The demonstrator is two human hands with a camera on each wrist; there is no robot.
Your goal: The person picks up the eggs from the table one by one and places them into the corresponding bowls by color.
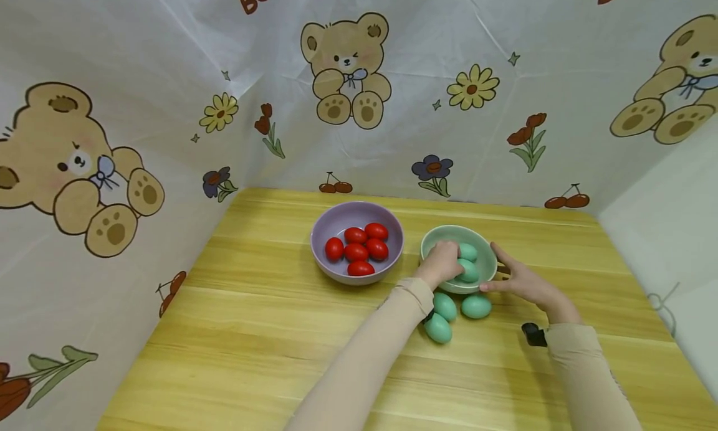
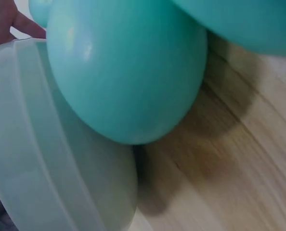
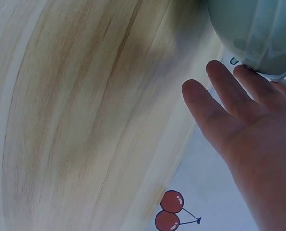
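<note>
While a person's left hand reaches down into a small, round, pale green bowl, its thumb lies beside a smooth mint-green egg; the fingertips are hidden, so I cannot tell whether they are clamped on anything. The right hand is at the bowl's right side, fingers straight and spread apart, thumb and fingertips close against the outer wall. Two mint-green eggs show inside the bowl. Just in front of it, three more matching eggs lie on the yellowish wood-grain table, two of them close together beside the left wrist and one nearer the right hand. Both arms wear cream sleeves. To the left of the green bowl, and apart from it, stands a larger, round, light purple bowl containing six glossy red eggs. Behind the table hangs a white sheet printed with teddy bears, flowers and cherries.
</note>
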